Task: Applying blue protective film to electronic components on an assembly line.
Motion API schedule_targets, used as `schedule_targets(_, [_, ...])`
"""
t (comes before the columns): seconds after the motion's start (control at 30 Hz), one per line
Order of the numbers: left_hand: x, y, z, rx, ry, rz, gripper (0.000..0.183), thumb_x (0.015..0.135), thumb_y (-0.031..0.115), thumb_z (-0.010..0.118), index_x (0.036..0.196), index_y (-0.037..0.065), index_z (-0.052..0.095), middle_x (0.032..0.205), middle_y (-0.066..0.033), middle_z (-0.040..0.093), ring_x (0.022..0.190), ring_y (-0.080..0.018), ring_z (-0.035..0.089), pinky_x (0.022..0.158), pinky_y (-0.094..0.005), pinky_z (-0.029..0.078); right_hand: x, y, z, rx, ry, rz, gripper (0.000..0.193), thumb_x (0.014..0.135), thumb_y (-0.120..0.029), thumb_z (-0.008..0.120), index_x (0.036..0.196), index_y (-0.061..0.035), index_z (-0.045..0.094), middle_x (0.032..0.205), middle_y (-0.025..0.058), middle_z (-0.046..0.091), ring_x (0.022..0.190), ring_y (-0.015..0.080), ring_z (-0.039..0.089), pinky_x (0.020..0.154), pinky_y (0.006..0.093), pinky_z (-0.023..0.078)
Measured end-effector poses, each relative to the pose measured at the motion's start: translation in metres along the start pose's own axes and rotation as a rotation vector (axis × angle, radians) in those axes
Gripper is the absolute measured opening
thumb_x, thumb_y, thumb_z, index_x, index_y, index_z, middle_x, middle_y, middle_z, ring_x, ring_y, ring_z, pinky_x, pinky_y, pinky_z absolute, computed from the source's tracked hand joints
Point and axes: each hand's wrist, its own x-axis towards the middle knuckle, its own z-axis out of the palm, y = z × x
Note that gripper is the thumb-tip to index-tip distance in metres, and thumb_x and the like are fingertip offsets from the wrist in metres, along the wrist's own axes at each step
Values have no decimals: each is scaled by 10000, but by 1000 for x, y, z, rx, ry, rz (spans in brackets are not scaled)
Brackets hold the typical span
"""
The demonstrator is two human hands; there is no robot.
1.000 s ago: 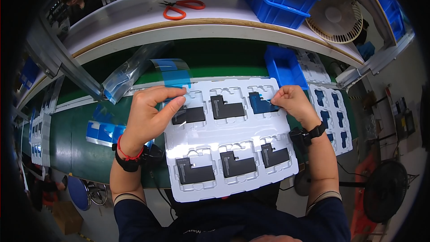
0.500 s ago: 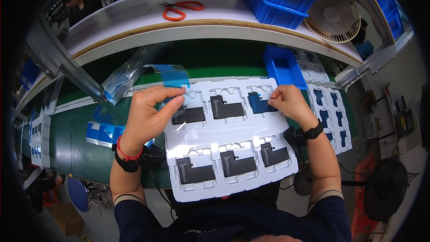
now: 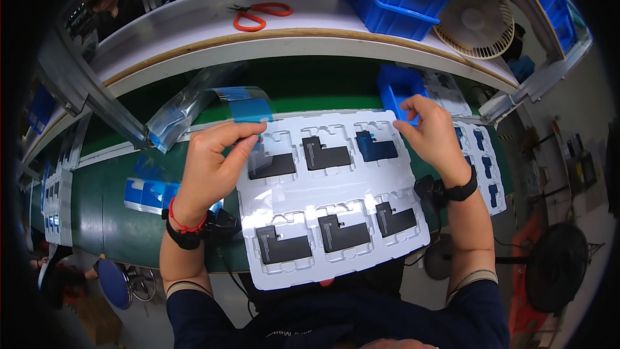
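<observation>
A white moulded tray (image 3: 310, 189) lies in front of me, holding several flat black L-shaped batteries (image 3: 284, 251) in its recesses. The battery at the upper right (image 3: 377, 148) has a bluish film over it. My left hand (image 3: 216, 158) is at the tray's upper left corner, finger and thumb pinched on a curled clear and blue film (image 3: 250, 109) that rises beyond the fingertips. Just above the tray's upper right corner is my right hand (image 3: 431, 130), its thumb and forefinger apart with nothing visible between them.
Another tray with blue-covered pieces (image 3: 489, 167) sits at the right. Blue film sheets (image 3: 150, 194) lie on the green bench at left, near a clear plastic bag (image 3: 184, 111). A blue bin (image 3: 394, 84) stands behind. The shelf holds red-handled cutters (image 3: 250, 24), stacked blue bins and a fan.
My right hand has let go at the upper right battery and lifted away up and right, its fingers parting. My left hand stays nearly in place, with thumb and forefinger closer together.
</observation>
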Motion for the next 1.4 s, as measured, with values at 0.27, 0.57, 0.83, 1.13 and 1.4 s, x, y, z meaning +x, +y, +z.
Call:
schedule_targets(0.27, [-9,8,17,-491,-54,-90,634,841,-83,508,1424,58,304,907,-103,666,804,-110,616,745,-225,457,22,-101,9,501,-68,-326,364,744,-124,712,1055,5,575,965,148,582,871,288,568,751,351,465])
schedule_targets(0.57, [-12,17,10,-367,-120,-91,630,866,-47,526,1434,41,269,938,-88,657,848,-79,573,796,-223,443,13,-121,49,789,-112,-255,203,767,-22,684,960,3,625,885,107,634,822,208,603,741,293,469])
schedule_targets(0.83, [-7,8,16,-257,-45,-152,153,864,117,637,796,-17,666,532,-28,541,492,-67,443,463,-241,365,11,-115,51,861,19,-268,151,777,15,668,923,-9,697,885,96,635,800,179,600,689,265,471])
schedule_targets(1.13, [4,-17,-2,49,201,-102,423,912,319,578,705,-47,621,508,-151,463,426,-191,358,430,-319,335,22,-86,37,1501,241,27,204,860,27,606,1053,-4,546,926,55,626,819,121,605,796,257,493])
schedule_targets(1.4, [0,1,7,-98,108,112,225,800,174,697,892,-31,691,780,-153,684,681,-240,664,604,-286,495,7,-114,51,926,-168,-260,637,782,66,624,1342,-64,350,851,81,622,792,125,604,744,247,485])
